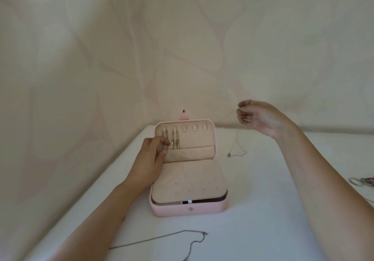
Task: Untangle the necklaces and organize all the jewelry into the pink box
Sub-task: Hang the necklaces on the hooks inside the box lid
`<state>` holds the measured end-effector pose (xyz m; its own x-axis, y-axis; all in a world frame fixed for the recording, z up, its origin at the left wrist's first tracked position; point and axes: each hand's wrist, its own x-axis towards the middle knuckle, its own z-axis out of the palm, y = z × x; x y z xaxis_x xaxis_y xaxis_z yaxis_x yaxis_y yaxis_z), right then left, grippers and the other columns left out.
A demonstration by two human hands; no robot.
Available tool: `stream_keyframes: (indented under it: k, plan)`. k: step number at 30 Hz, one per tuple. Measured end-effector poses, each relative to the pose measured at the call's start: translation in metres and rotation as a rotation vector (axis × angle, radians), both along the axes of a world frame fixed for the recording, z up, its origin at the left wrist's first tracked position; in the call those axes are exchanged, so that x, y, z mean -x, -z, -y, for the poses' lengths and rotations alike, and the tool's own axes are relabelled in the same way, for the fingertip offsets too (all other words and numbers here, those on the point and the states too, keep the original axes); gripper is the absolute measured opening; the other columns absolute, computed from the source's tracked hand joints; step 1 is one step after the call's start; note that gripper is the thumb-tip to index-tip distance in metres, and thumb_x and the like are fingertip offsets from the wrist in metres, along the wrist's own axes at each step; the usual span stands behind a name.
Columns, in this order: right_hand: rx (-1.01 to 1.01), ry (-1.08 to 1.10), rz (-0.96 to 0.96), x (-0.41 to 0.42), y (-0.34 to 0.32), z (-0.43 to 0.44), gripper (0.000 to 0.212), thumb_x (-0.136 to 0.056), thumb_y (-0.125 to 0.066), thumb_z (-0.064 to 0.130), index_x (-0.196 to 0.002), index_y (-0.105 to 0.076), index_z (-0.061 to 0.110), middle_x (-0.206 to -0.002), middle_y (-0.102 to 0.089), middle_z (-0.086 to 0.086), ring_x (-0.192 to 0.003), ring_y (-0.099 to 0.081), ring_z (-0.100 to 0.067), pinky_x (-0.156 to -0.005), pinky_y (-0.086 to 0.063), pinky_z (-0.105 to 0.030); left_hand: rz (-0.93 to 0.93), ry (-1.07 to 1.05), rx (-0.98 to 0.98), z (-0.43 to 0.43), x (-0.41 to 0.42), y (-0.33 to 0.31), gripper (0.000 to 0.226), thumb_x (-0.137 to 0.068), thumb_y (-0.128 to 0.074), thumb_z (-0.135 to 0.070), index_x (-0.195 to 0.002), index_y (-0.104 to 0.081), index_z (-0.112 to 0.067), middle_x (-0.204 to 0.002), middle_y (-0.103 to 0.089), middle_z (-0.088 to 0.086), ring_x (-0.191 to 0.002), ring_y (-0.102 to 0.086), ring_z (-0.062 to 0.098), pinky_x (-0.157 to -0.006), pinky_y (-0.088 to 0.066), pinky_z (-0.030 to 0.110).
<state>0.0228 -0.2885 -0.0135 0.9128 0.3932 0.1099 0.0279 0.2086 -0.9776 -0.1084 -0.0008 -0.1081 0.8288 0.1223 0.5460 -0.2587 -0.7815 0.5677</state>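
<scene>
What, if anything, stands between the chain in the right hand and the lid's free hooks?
Nothing visible. The right hand holds the thin chain right of the pink box; the three free hooks are uncovered. The left hand sits at the lid's left side, clear of them.

Pink box (188,210) — smooth, matt, leather-like outside, napped beige cloth lining (188,179), shiny metal snap (190,209) — on a smooth matt white counter (263,230); dull grey metal chain (203,233), hair-fine metal necklace (238,155), glossy metal rings (362,181).
</scene>
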Motion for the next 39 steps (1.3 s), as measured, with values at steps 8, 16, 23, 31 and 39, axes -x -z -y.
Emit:
stream_keyframes:
  k: [8,16,23,31,39]
  plan:
    - [0.012,-0.089,0.063,0.026,-0.033,-0.009,0.018,-0.093,-0.048,0.002,-0.094,-0.066,0.007,-0.071,-0.063,0.000,-0.041,-0.032,-0.001,-0.040,-0.023,-0.012,0.014,-0.006,0.013,0.000,0.000,0.000,0.020,-0.095,-0.048,-0.008,-0.098,-0.052,-0.027,-0.099,-0.047,-0.004,-0.091,-0.043,-0.016,-0.075,-0.033,0.001]
    - [0.235,-0.262,0.235,0.047,-0.031,-0.031,0.023,-0.084,-0.058,0.018,-0.101,-0.070,0.009,-0.096,-0.073,-0.006,-0.051,-0.034,-0.006,-0.048,-0.024,-0.015,0.027,-0.001,0.022,0.001,0.001,0.000,0.017,-0.095,-0.049,-0.007,-0.101,-0.054,-0.022,-0.097,-0.044,-0.008,-0.086,-0.044,-0.016,-0.071,-0.031,-0.001]
    - [0.681,-0.236,0.461,0.058,0.002,-0.073,0.029,-0.098,-0.047,0.009,-0.122,-0.063,0.013,-0.075,-0.066,0.002,-0.055,-0.031,-0.015,-0.055,-0.029,-0.025,0.001,0.003,0.018,0.001,0.002,-0.001,0.019,-0.095,-0.047,-0.008,-0.094,-0.052,-0.027,-0.097,-0.043,-0.010,-0.078,-0.044,-0.013,-0.069,-0.033,0.002]
    - [0.697,-0.169,0.662,0.060,0.020,-0.091,0.046,-0.095,-0.035,-0.010,-0.134,-0.048,0.010,-0.080,-0.050,0.011,-0.060,-0.051,0.009,-0.060,-0.037,-0.005,0.001,0.008,0.024,-0.001,0.000,0.001,0.020,-0.095,-0.046,-0.007,-0.096,-0.055,-0.025,-0.098,-0.044,-0.004,-0.085,-0.042,-0.018,-0.072,-0.032,0.000]
    - [0.864,-0.250,0.616,0.058,0.028,-0.087,0.045,-0.096,-0.047,0.004,-0.137,-0.045,0.022,-0.083,-0.061,0.004,-0.064,-0.053,0.004,-0.053,-0.036,-0.003,-0.002,0.027,0.029,-0.002,-0.002,0.004,0.023,-0.096,-0.045,-0.007,-0.102,-0.053,-0.028,-0.092,-0.053,-0.001,-0.090,-0.045,0.001,-0.072,-0.031,0.001]
